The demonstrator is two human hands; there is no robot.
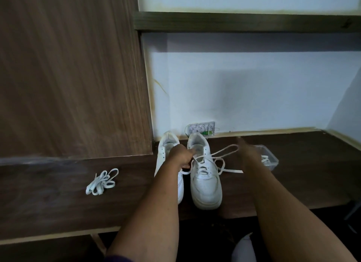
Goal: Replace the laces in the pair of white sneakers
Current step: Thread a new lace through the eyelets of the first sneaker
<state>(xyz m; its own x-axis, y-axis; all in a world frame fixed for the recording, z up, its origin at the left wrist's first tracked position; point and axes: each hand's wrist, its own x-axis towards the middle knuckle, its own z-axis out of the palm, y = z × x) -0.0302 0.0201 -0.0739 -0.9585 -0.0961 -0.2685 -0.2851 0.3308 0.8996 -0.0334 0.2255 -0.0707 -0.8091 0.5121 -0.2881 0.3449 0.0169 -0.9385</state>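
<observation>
Head view: two bare hands work a lace on the right-hand sneaker of a white pair on a dark wooden desk.

Both sneakers stand side by side near the desk's back edge, toes toward the person; the left sneaker [166, 154] is partly hidden by the left hand [178, 155], whose fingers curl around the lace [218, 160] at the tongue of the right sneaker [205, 179]. Blurred, the right hand [248, 154] is raised beside a loop of that lace; its grip cannot be told. A loose bundle of laces [102, 181] lies well apart toward the desk's left side. A clear plastic container [270, 157] holding more lace sits just beyond the right hand.
</observation>
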